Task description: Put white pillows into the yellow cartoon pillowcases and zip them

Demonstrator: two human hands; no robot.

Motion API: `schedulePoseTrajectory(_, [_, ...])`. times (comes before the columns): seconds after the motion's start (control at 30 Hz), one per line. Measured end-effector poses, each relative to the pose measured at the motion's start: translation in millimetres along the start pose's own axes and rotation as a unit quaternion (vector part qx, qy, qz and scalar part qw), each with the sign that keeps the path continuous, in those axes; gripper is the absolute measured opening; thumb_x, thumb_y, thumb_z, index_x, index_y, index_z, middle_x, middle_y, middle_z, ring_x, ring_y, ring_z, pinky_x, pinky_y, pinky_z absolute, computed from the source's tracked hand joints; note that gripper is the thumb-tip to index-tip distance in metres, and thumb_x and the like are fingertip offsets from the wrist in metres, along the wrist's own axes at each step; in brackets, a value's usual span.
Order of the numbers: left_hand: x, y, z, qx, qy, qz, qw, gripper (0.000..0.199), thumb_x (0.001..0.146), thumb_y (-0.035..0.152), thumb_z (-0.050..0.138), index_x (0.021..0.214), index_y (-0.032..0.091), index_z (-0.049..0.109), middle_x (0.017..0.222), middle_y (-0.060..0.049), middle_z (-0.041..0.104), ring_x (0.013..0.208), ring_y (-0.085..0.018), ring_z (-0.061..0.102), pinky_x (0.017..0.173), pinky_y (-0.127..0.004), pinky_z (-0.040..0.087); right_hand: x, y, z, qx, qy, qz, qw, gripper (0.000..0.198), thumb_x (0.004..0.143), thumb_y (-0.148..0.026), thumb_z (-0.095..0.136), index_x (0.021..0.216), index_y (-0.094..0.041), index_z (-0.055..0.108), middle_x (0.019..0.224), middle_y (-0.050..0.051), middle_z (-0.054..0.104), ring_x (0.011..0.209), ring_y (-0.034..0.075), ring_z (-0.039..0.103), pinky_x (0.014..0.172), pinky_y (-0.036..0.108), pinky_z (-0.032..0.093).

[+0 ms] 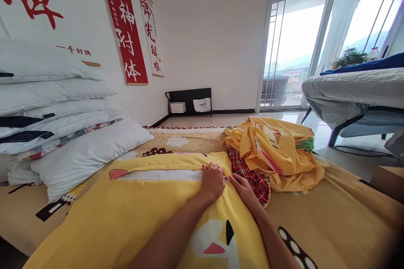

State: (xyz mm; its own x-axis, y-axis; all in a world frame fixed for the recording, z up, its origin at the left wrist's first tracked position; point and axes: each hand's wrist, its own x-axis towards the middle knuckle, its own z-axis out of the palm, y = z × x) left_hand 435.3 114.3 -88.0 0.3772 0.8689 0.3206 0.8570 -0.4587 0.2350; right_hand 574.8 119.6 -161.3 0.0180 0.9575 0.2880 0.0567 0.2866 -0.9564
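Observation:
A yellow pillowcase (135, 210) with cartoon prints lies in front of me, filled out by a white pillow (164, 175) that shows through a long slit near its far edge. At the right end of that slit, my left hand (213, 181) is closed on the pillowcase's edge, its fingers curled over the fabric. Just beside it, my right hand (242, 187) pinches the same edge near the corner. Whether a zipper pull sits between the fingers cannot be made out. The two hands almost touch.
Several white pillows (94, 157) are stacked at the left. A crumpled heap of yellow fabric (277, 147) and a red plaid cloth (249, 176) lie right of my hands on the tan patterned sheet (344, 210). A covered table (356, 88) stands at the right, near a cardboard box (389, 183).

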Motion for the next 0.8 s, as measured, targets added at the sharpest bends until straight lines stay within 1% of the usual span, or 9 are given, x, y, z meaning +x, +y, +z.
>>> schedulePoseTrajectory(0.13, [-1,-2,3,0.01,0.016,0.009,1.0,0.019,0.09,0.026,0.052,0.088,0.018,0.069,0.099,-0.008,0.068,0.102,-0.025,0.056,0.091,-0.045,0.037,-1,-4,2,-0.027,-0.002,-0.016,0.999,0.05,0.067,-0.067,0.064,0.06,-0.018,0.056,0.061,-0.002,0.05,0.064,0.014,0.041,0.061,0.026,0.035])
schedulePoseTrajectory(0.27, [0,-2,4,0.021,0.016,0.005,1.0,0.018,0.089,0.025,0.052,0.09,0.017,0.067,0.1,-0.008,0.068,0.102,-0.025,0.056,0.091,-0.046,0.038,-1,-4,1,-0.023,-0.007,-0.013,1.0,0.051,0.067,-0.069,0.062,0.062,-0.019,0.053,0.062,-0.002,0.049,0.062,0.013,0.04,0.059,0.025,0.036])
schedulePoseTrajectory(0.4, [-1,3,-2,0.04,-0.018,-0.012,0.999,0.022,0.088,0.025,0.047,0.097,0.018,0.066,0.106,-0.01,0.067,0.107,-0.026,0.055,0.095,-0.049,0.037,-1,-3,1,-0.014,-0.009,-0.012,1.0,0.052,0.066,-0.07,0.062,0.06,-0.02,0.051,0.062,-0.003,0.046,0.061,0.013,0.039,0.056,0.025,0.034])
schedulePoseTrajectory(0.53, [1,8,-9,0.056,-0.051,-0.016,0.997,0.025,0.085,0.025,0.048,0.101,0.017,0.066,0.112,-0.012,0.065,0.112,-0.028,0.053,0.099,-0.052,0.035,0,-4,2,-0.005,-0.006,-0.012,1.0,0.054,0.063,-0.07,0.064,0.057,-0.019,0.049,0.06,-0.003,0.044,0.062,0.013,0.037,0.057,0.025,0.033])
schedulePoseTrajectory(0.7, [7,15,-20,0.078,-0.088,-0.016,0.993,0.026,0.083,0.025,0.05,0.101,0.015,0.067,0.114,-0.016,0.064,0.114,-0.03,0.053,0.101,-0.052,0.033,1,-7,2,0.019,0.007,-0.015,1.0,0.05,0.059,-0.063,0.072,0.054,-0.018,0.05,0.057,-0.003,0.043,0.061,0.012,0.036,0.058,0.025,0.032])
schedulePoseTrajectory(0.8, [9,21,-27,0.077,-0.095,-0.01,0.992,0.027,0.082,0.023,0.051,0.101,0.013,0.066,0.115,-0.018,0.063,0.115,-0.031,0.052,0.103,-0.053,0.029,1,-9,0,0.052,0.013,-0.011,0.999,0.049,0.056,-0.06,0.076,0.053,-0.018,0.051,0.057,-0.003,0.045,0.06,0.012,0.037,0.056,0.025,0.032])
